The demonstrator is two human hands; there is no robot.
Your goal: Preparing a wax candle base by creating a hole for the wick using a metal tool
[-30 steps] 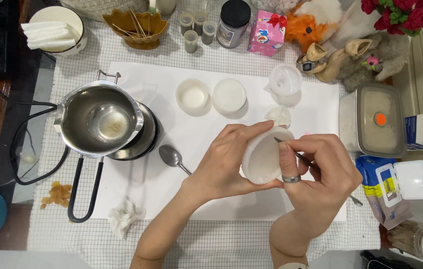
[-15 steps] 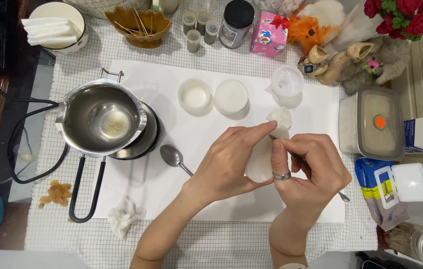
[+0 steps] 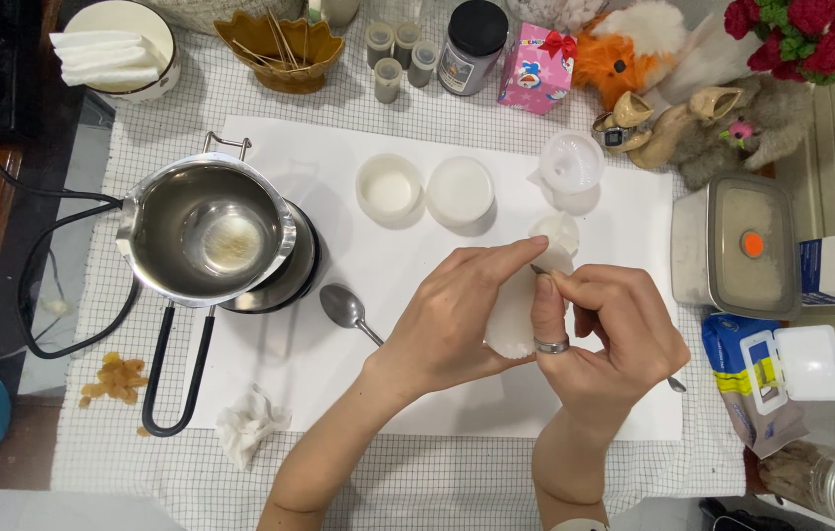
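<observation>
Head view: white cup-shaped mould (image 3: 513,320) held above the white paper sheet (image 3: 339,383), near its right half, tipped on its side. Left hand (image 3: 452,320) wrapped around it from the left, fingers laid over the top edge, gripping firmly. Right hand (image 3: 609,334) closed on a thin metal tool (image 3: 602,320), tip at the upper rim of the mould by the left fingertips (whether tip touches the rim or sits just inside, hard to tell). Ring on the right thumb.

Just left of the hands, a metal spoon (image 3: 342,306) lying on the sheet, handle running under the left wrist. Beyond the mould, a crumpled white piece (image 3: 557,229), then a clear round cup (image 3: 571,161); left of that, two round white containers (image 3: 422,189) side by side. Further left, a steel pouring pot (image 3: 209,231) with a black handle, set on a round burner with a dark cable. Crumpled tissue (image 3: 248,423) at the near edge of the sheet. Right of the sheet, a lidded metal box (image 3: 737,246) with an orange dot, and a wet-wipe pack (image 3: 767,379) below it. Along the far edge: dark-lidded jar (image 3: 467,44), pink carton (image 3: 532,69), plush toys (image 3: 654,59).
</observation>
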